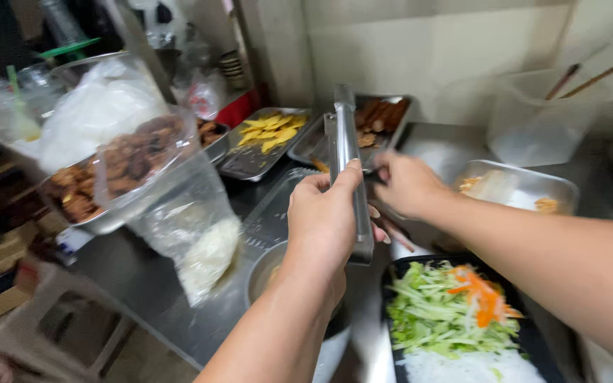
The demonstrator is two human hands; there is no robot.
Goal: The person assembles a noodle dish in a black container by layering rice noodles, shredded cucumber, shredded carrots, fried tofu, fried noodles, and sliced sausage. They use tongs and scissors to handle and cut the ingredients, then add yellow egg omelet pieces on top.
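Across the steel desk [143, 284], seen from the head camera, little bare surface is left: a strip shows at the near left edge, below a clear bag of white noodles [203, 252], and another patch at the back right beside a translucent tub [533, 120] holding chopsticks. Trays crowd the back: one of yellow slices [267, 135], one of browned pieces [377, 120], and a bagged tray of dark fried pieces [118, 170] on the left. A foil-lined tray [526, 188] sits to the right, close behind the right forearm. At the near edge, a black tray of shredded greens, carrot and white noodles [455, 315] lies just right of a round metal bowl [264, 269].

Over the middle, the left hand [324, 220] has its grip wrapped around the long metal tongs [347, 159], fingers curled tight on the handle, the arms of the tongs standing up and away toward the back trays. The right hand [406, 184] is just beside the tongs, its grip pinched together around something small and dark; what it is cannot be told, as the hand is blurred.
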